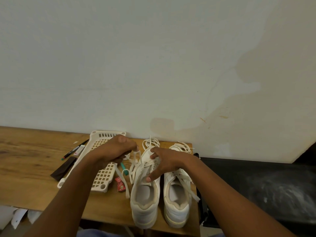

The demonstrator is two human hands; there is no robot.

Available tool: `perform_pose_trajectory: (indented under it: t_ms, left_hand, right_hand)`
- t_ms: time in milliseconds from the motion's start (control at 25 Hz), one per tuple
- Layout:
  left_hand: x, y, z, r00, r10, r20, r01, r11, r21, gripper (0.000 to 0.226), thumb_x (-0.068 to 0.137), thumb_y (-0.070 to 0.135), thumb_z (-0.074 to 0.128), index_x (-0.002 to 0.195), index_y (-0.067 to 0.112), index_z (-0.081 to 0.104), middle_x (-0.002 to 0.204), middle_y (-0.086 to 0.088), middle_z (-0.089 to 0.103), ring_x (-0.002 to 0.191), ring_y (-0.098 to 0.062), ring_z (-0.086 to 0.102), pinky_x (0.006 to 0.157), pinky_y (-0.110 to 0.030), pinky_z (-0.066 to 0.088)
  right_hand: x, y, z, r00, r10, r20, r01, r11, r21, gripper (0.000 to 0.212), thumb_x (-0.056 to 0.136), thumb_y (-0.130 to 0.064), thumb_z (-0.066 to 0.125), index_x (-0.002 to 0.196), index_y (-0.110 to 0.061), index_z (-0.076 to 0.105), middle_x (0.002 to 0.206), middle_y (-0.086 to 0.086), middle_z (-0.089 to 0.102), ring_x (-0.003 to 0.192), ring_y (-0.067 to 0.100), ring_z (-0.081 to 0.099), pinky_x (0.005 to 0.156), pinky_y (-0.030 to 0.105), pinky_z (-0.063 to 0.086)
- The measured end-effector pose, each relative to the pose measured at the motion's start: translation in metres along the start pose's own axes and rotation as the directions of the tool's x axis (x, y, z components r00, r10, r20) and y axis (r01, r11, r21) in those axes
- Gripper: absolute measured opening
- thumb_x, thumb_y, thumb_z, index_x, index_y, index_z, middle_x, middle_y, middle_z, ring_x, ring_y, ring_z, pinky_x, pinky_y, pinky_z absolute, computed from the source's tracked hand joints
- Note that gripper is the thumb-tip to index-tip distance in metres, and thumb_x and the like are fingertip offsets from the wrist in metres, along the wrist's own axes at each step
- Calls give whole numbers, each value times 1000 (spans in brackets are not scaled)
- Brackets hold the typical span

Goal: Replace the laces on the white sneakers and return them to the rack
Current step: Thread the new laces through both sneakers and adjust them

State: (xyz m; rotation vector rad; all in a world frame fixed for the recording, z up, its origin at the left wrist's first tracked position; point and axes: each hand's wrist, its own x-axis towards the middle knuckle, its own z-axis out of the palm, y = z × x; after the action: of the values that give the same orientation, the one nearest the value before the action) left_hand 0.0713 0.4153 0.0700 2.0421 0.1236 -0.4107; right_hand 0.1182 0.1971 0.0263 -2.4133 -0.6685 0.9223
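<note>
Lacing was under way, by my judgement about half done: on the worktop [25, 168] the left hand [114, 151] pinched a lace [135, 161] while the right hand [164, 161], fingers spread, pressed the left sneaker [145, 202]. The right sneaker [176, 202] beside it looked laced but untied, and returning both to the rack [102, 177] remained.

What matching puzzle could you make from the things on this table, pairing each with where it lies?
Things:
1. red sachet
2. marker pen
3. loose coiled laces
4. right sneaker

Places:
A. at the table's right edge, beside the other shoe
B. left of the white rack, near its far end
C. at the wall, beyond the shoe being laced
D. between the rack and the left sneaker

Pairs: 1-D, 2-B, 3-C, 4-A
</note>
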Motion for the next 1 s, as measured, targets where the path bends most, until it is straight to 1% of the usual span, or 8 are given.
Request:
perform_pose_trajectory:
  t_ms: [160,360,440,560,720,800,880,1000]
  left_hand:
    - [-1,-5,-6,990,-129,49,132,988,-75,24,85,25,64,78,3,59,55,-4,40,43,-12,28,41,-20,25]
    - [18,-26,3,938,-275,-209,339,850,403,52,93,59,62,74,14,77,85,-3,72,79,-17,65,69,-28,47]
    - [25,-28,8,954,-258,-151,298,849,437,54,88,66,63,78,15,77,89,-4,73,84,-20,68,72,-30,52]
    - [26,-23,13,976,-216,-34,210,879,428,45,84,55,77,85,11,80,74,2,71,66,-17,64,54,-25,49]
    - [27,-25,12,982,-189,15,170,910,379,19,76,30,89,78,13,82,81,-8,78,81,-29,73,76,-38,59]
    - [23,-22,9,981,-190,29,170,929,329,19,78,29,87,79,10,81,80,-11,77,65,-23,64,62,-32,52]
    - [17,-15,8,991,-131,-12,130,957,261,16,83,26,83,79,10,81,79,-10,74,60,-16,59,55,-23,44]
    - [9,-2,5,963,59,-265,-21,989,144,18,90,29,75,78,16,81,77,3,75,61,-10,63,59,-24,45]
  right_hand:
    - [-2,-1,-1,1000,-6,5,6,1000,-8,119,72,-56,89,163,-24,19,159,-10,44,147,23,42,119,43,36]
    - [-6,0,-4,1000,-20,15,19,999,31,114,73,-55,89,162,-30,21,159,-10,45,146,23,43,120,45,36]
    - [-6,-2,-4,1000,-18,22,18,1000,21,114,73,-56,88,162,-30,22,159,-10,45,145,22,43,120,45,36]
    - [-6,-2,-3,1000,-13,15,13,999,37,115,73,-55,89,162,-28,22,159,-10,45,145,22,44,118,42,38]
    - [-5,-3,-2,1000,-15,3,15,1000,24,116,73,-55,89,162,-26,22,159,-10,45,146,22,43,117,41,38]
    - [-5,-3,-2,1000,-17,1,17,1000,15,116,73,-56,89,162,-26,22,159,-10,45,146,22,43,116,41,37]
    - [-7,-3,-3,1000,-24,-2,24,1000,20,112,73,-56,88,161,-27,25,158,-10,46,145,22,44,117,41,38]
    - [-8,-12,0,993,-91,-79,90,996,-15,86,78,-56,84,151,-30,46,150,-7,52,136,19,50,112,41,43]
